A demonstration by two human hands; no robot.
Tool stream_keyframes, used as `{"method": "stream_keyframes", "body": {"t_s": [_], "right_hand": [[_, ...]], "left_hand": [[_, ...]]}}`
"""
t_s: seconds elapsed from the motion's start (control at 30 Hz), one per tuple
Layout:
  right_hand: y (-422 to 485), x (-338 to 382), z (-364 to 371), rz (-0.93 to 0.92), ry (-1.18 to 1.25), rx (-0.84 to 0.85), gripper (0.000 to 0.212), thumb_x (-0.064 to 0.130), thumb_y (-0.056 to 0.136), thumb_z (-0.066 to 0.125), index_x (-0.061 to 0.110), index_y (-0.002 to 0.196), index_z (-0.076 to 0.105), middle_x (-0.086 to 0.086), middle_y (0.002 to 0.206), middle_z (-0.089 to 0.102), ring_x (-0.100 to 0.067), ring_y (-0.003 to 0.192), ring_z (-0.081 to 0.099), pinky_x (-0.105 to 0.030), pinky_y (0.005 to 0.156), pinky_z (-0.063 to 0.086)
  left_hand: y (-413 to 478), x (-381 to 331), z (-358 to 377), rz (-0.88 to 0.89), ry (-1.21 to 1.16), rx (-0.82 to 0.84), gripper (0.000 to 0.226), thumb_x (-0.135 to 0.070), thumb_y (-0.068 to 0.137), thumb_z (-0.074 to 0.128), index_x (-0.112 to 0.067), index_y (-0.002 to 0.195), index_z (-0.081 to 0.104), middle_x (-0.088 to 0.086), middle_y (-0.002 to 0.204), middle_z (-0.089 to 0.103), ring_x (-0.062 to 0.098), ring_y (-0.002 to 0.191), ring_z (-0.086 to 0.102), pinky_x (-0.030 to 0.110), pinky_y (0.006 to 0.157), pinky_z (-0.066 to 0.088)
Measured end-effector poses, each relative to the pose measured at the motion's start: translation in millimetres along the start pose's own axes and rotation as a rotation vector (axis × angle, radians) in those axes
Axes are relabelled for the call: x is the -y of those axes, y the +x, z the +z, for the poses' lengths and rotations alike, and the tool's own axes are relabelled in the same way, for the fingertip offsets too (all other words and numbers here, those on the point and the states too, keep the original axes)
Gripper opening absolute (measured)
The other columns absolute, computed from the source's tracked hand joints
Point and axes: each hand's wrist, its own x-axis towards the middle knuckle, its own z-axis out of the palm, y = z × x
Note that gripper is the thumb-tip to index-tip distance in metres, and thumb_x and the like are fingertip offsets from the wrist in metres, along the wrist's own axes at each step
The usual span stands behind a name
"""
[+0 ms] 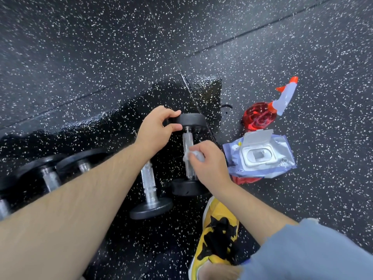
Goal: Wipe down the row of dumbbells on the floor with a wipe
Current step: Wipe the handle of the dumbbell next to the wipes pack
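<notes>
Now | left hand (pixel 156 128) grips round black dumbbell head (pixel 191 119) | right hand (pixel 212 162) pinches crumpled wipe (pixel 193 155) on knurled handle (pixel 186 139)

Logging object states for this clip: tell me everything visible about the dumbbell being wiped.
The rightmost dumbbell lies on its side on the wet, speckled floor, last in the row. Two round black heads flank a shiny knurled metal handle. The left hand grips the far head; the right hand pinches a crumpled white wipe against the handle.
</notes>
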Motion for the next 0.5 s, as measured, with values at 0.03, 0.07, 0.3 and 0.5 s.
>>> {"method": "stream_keyframes", "body": {"t_s": [0.03, 0.07, 0.3, 0.5], "right_hand": [[7, 2, 1, -0.024, 0.008, -0.038, 0.014, 0.005, 0.085, 0.066, 0.018, 0.085, 0.072, 0.004, 0.095, 0.06, 0.003, 0.091, 0.052, -0.013, 0.083, 0.036], [14, 5, 2, -0.029, 0.023, -0.068, 0.015, 0.005, 0.086, 0.065, 0.017, 0.085, 0.073, 0.003, 0.096, 0.059, 0.003, 0.092, 0.051, -0.012, 0.085, 0.036], [-1, 3, 4, -0.187, -0.177, 0.034, 0.012, 0.007, 0.084, 0.063, 0.007, 0.088, 0.076, -0.005, 0.087, 0.056, -0.023, 0.082, 0.057, -0.036, 0.073, 0.047], [33, 3, 8, -0.362, -0.373, -0.007, 0.007, -0.002, 0.084, 0.066, 0.002, 0.086, 0.071, -0.009, 0.082, 0.05, -0.028, 0.072, 0.049, -0.04, 0.057, 0.046]], "left_hand": [[0, -1, 1, 0.006, -0.001, -0.001, 0.038, -0.015, 0.081, 0.081, -0.02, 0.118, 0.073, 0.004, 0.101, 0.063, 0.016, 0.094, 0.056, 0.023, 0.089, 0.043], [0, -3, 1, 0.013, 0.0, -0.003, 0.038, -0.015, 0.081, 0.081, -0.019, 0.118, 0.073, 0.003, 0.101, 0.063, 0.015, 0.093, 0.055, 0.022, 0.088, 0.043], [0, -4, 1, -0.001, -0.008, -0.003, 0.039, -0.017, 0.081, 0.081, -0.023, 0.119, 0.073, 0.001, 0.101, 0.063, 0.013, 0.095, 0.055, 0.016, 0.087, 0.041], [2, -7, 1, 0.01, -0.004, -0.005, 0.038, -0.017, 0.081, 0.082, -0.021, 0.118, 0.073, 0.001, 0.098, 0.061, 0.013, 0.092, 0.054, 0.027, 0.088, 0.044]]}}
